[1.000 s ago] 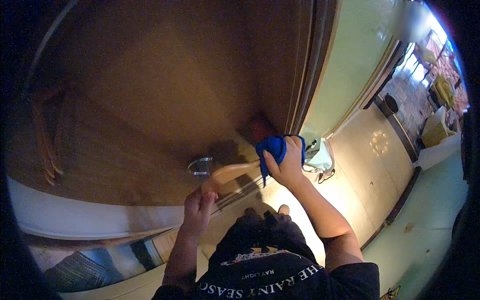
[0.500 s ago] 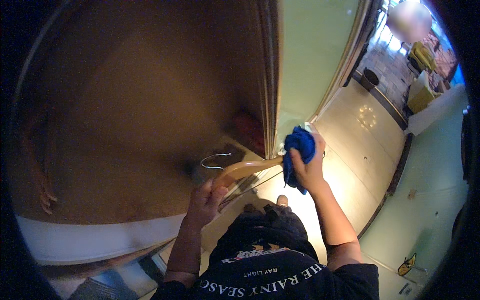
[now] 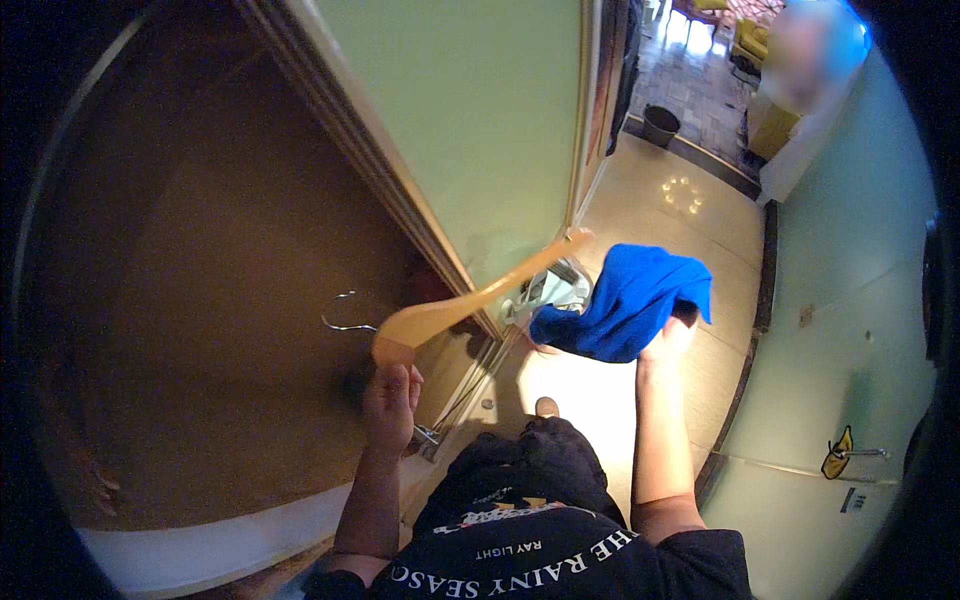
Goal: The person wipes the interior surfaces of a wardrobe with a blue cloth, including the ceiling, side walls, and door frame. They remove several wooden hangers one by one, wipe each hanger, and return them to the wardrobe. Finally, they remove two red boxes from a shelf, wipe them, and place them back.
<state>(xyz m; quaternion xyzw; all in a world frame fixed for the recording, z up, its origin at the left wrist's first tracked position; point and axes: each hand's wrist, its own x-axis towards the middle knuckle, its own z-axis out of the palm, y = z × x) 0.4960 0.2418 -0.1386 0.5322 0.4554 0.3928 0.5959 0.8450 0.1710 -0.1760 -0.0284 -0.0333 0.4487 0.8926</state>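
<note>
Holding a glossy pale-wood coat hanger (image 3: 470,299) with a thin metal wire hook (image 3: 345,326) in the left hand (image 3: 390,402), out in front of the body. Left fist is clamped on the hanger's near part, close to the hook; hook points left, free tip runs far and right. Right hand (image 3: 668,340) is to the right, under a bright blue soft fabric cloth (image 3: 630,300); cloth hides the fingers, so can't tell if they're pinched on it or spread. Cloth looks just beside the free tip, apart from the wood. For a good pass of cloth on wood, I'd brace the left fist so the hanger can't twist, gather the loose left flap, fold it round the arm and draw toward the tip with even pressure, both faces. Wood under the left fist needs a grip swap. Go easy round the hook, it could snag fabric. Mind clearance: dark brown flat surface (image 3: 230,300) left, smooth light-green panel (image 3: 470,110) beyond the tip.
</note>
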